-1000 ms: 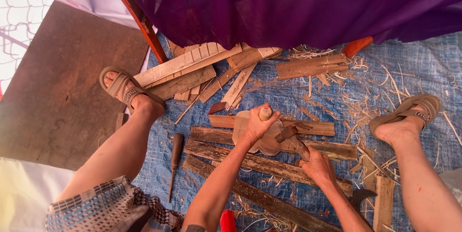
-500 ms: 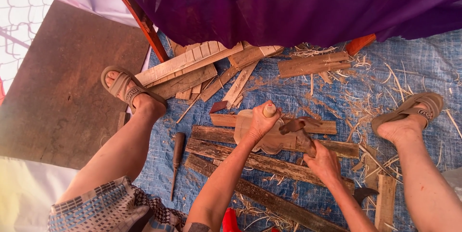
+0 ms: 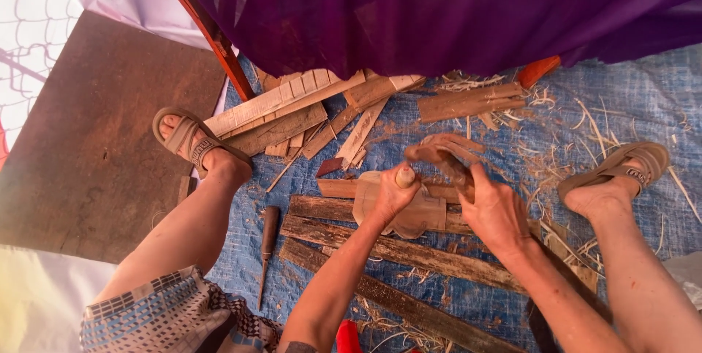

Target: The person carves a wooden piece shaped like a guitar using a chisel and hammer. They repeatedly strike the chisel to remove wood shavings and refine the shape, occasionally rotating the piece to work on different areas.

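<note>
Comparing frames, I saw the right hand [image 3: 497, 210], clamped on a curved wooden mallet [image 3: 439, 152], had risen above the left hand [image 3: 395, 196], which gripped a round-handled chisel [image 3: 404, 176] on the flat pale wood blank [image 3: 409, 214].

the person wears patterned shorts [image 3: 157, 316] in blue, white and dark checks. both arms are bare, without sleeves. each foot has a tan strapped sandal [image 3: 191, 141].
</note>
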